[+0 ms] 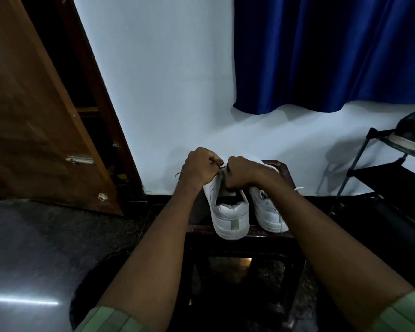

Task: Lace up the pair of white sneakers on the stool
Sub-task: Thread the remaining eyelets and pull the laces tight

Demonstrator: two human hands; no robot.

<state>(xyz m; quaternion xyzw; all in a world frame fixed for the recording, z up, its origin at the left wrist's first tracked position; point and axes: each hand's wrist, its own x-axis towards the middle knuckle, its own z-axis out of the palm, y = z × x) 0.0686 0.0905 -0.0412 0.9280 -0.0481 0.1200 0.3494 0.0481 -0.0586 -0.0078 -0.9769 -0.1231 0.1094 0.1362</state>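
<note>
Two white sneakers stand heel-toward-me on a dark stool. The left sneaker is in the middle, the right sneaker beside it, partly under my right forearm. My left hand and my right hand are both curled over the left sneaker's lacing area, knuckles nearly touching, each pinching the white lace. A loose lace end sticks out left of my left wrist, and another lace end shows right of my right forearm. The eyelets are hidden by my hands.
A white wall stands just behind the stool. A brown wooden door leans open at the left. A blue curtain hangs at the upper right. A black shoe rack with a dark shoe stands at the right. The floor is dark and glossy.
</note>
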